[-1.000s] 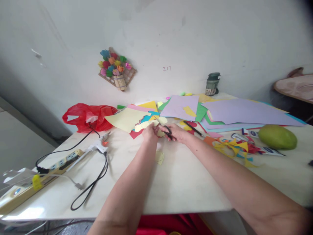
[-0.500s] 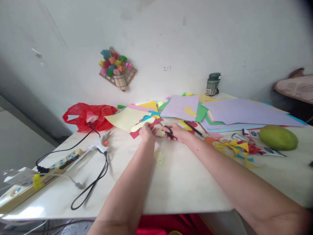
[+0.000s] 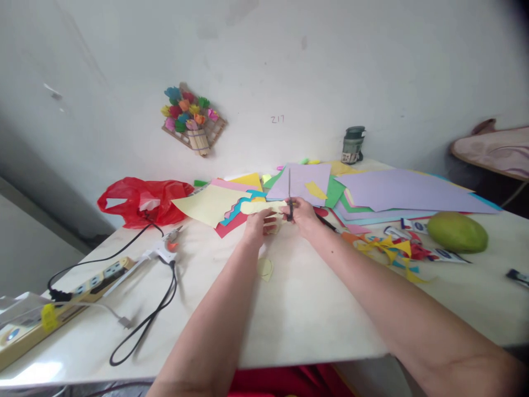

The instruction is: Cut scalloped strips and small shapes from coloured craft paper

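Trimming, I judge: my right hand [image 3: 303,215] holds scissors [image 3: 290,199], my left hand [image 3: 257,225] paper [image 3: 258,207] left of them; next snip needs steady paper

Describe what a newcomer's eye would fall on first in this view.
Probably the bright flowers on the wall, up and left of centre, then the red bag below them at the table's left. The big green fruit stands out on the right. Mid-table, the right grip holds dark scissors, tips toward the wall, with the left grip at a pale strip.
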